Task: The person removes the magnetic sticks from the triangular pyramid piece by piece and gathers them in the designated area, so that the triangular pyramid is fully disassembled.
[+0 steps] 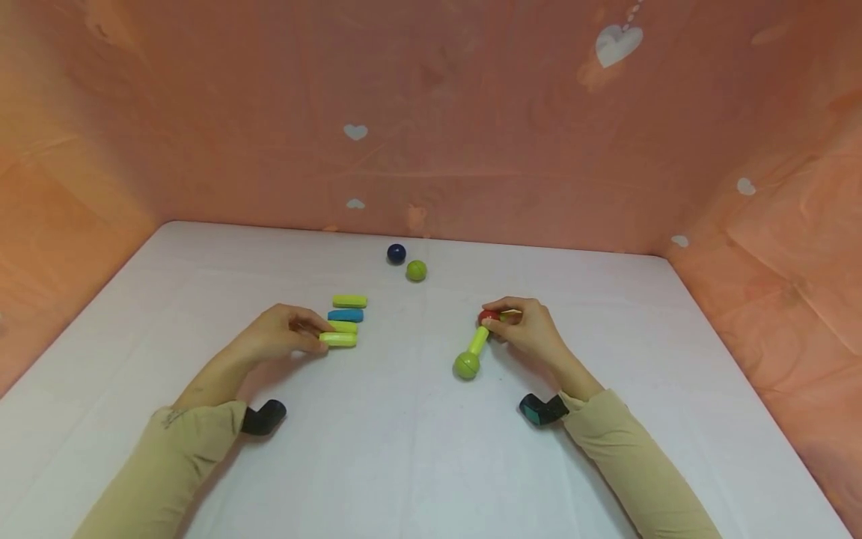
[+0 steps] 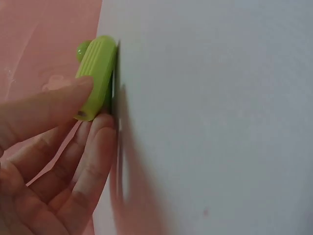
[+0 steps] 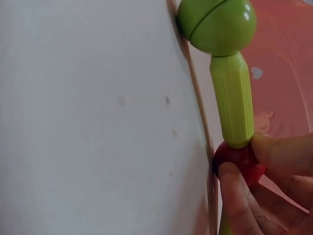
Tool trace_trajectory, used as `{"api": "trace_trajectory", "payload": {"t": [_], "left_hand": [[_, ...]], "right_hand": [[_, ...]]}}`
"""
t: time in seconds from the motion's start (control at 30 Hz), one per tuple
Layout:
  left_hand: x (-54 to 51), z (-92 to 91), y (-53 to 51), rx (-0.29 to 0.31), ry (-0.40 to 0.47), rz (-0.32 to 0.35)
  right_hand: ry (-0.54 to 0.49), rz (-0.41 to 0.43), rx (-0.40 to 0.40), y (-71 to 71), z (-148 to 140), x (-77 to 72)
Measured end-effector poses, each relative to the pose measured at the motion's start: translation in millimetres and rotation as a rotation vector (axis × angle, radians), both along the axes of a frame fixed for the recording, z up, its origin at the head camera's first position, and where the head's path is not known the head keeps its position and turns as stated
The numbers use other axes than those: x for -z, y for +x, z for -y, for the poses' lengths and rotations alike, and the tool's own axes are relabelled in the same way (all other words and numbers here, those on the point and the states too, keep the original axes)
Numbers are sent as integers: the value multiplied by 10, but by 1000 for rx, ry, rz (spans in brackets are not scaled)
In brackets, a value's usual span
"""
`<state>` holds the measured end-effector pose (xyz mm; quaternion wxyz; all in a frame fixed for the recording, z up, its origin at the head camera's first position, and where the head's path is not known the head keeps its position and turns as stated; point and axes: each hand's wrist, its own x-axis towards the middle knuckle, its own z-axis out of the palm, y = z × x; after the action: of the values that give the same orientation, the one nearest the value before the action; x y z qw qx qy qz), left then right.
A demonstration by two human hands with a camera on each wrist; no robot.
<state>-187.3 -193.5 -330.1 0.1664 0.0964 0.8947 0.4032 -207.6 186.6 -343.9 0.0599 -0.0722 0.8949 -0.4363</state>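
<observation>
My left hand (image 1: 286, 333) pinches the nearest yellow-green ribbed stick (image 1: 338, 340) of a short row, thumb on top and fingers beneath in the left wrist view. Just behind it lie another yellow-green stick (image 1: 345, 327), a blue stick (image 1: 346, 316) and a third yellow-green stick (image 1: 349, 301). On the right, my right hand (image 1: 532, 329) pinches a red ball (image 3: 243, 161) between thumb and fingers. From that ball a yellow-green stick (image 3: 232, 100) leads to a green ball (image 1: 467, 365) at its end. Part of another yellow-green stick (image 1: 512, 314) shows beyond the red ball, mostly hidden by the hand.
Toward the back of the white table (image 1: 404, 464) sit a dark blue ball (image 1: 396, 254) and a green ball (image 1: 417, 270), close together. An orange-pink cloth with hearts (image 1: 471, 150) surrounds the table at the back and sides. A black camera (image 1: 264, 418) juts from the left wrist.
</observation>
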Motion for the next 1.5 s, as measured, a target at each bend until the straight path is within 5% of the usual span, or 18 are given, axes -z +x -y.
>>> {"api": "trace_trajectory", "payload": {"t": [0.5, 0.73, 0.9, 1.13, 1.3, 1.5], "left_hand": [[23, -128, -89, -150, -35, 0], [9, -163, -83, -186, 1, 55], [-55, -219, -80, -189, 47, 81], [-100, -371, -88, -167, 50, 20], [-55, -519, -114, -151, 103, 28], [4, -722, -154, -115, 155, 28]], "right_hand": [[-23, 39, 5, 2, 37, -15], [45, -9, -46, 13, 23, -27], [36, -24, -71, 49, -10, -19], [105, -234, -199, 66, -63, -18], [79, -180, -353, 34, -118, -11], [78, -139, -398, 27, -119, 1]]}}
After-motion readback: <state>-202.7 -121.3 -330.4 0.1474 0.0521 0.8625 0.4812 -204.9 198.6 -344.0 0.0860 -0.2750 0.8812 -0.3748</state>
